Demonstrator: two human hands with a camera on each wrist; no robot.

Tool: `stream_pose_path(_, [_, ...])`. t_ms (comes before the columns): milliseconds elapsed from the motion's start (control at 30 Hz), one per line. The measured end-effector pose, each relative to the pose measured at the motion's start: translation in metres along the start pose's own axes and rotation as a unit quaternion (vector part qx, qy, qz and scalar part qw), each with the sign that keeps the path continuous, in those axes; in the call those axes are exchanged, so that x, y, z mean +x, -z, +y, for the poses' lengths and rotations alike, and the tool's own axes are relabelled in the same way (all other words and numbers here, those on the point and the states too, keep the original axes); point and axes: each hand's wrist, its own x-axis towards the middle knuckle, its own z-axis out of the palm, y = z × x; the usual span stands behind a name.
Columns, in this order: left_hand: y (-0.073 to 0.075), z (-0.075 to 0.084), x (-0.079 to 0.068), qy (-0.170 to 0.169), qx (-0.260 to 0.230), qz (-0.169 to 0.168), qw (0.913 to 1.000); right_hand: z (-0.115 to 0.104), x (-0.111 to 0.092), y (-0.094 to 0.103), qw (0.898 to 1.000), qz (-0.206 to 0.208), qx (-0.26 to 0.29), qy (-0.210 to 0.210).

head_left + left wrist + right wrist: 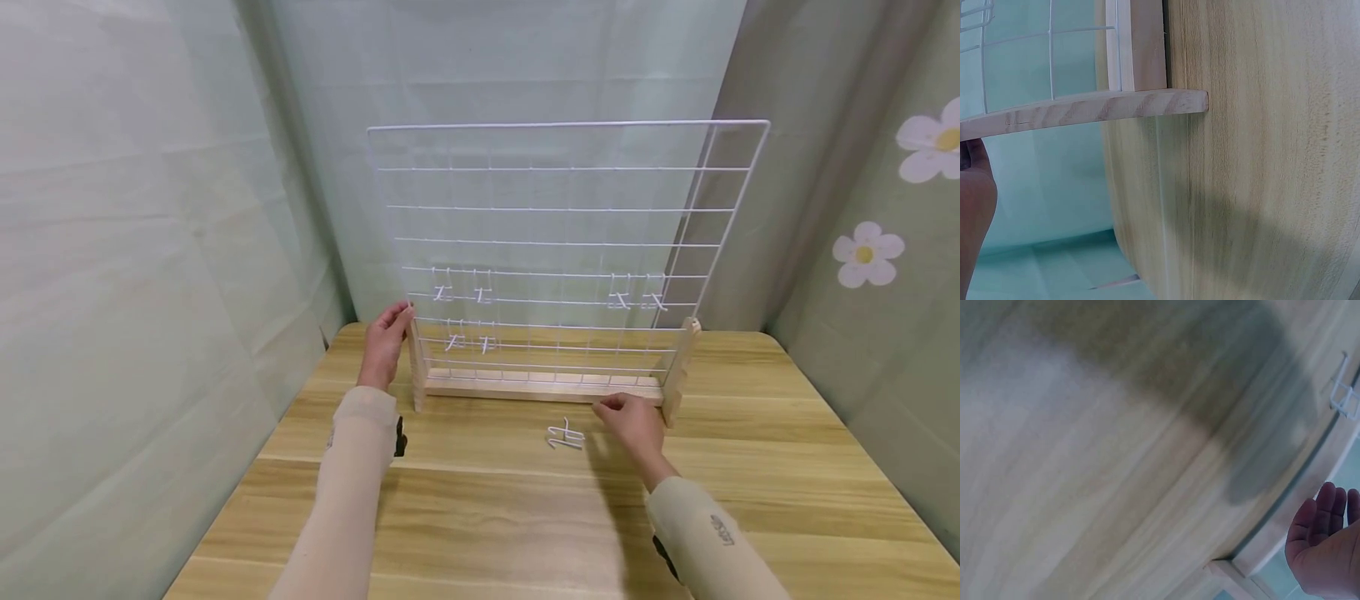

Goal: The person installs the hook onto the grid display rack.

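Note:
A white wire grid panel (547,243) stands upright in a wooden base (525,388) with two wooden side posts. My left hand (384,343) grips the top of the left post (417,367); the left wrist view shows only part of this hand (975,187), against the outer face of the post (1085,111). Just in front of the base, near its right end, my right hand (632,423) has loosely bent fingers, and nothing shows in it. To its left, white wire hooks (566,435) lie on the table. The right wrist view shows this hand (1329,547) with part of a hook (1342,400).
Several white hooks hang on the grid, among them a left upper hook (443,292), a left lower hook (454,341) and a right hook (618,300). Everything stands on a wood-grain table (480,525). Pale curtains (525,50) surround it, one with flowers.

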Motion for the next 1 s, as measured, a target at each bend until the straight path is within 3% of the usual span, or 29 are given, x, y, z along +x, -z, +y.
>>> stream_pose_path(300, [-0.001, 0.008, -0.004, 0.015, -0.008, -0.008, 0.9998, 0.002, -0.009, -0.011, 1.0, -0.027, -0.016, 0.001])
stream_pose_path(500, [0.0, -0.002, 0.003, -0.001, -0.007, 0.004, 1.0, 0.004, -0.012, -0.016, 0.999, -0.04, -0.02, -0.013])
stream_pose_path(1000, [-0.001, -0.003, 0.004, -0.005, -0.018, 0.005, 0.9998, 0.008, -0.015, -0.023, 0.998, -0.057, -0.042, -0.005])
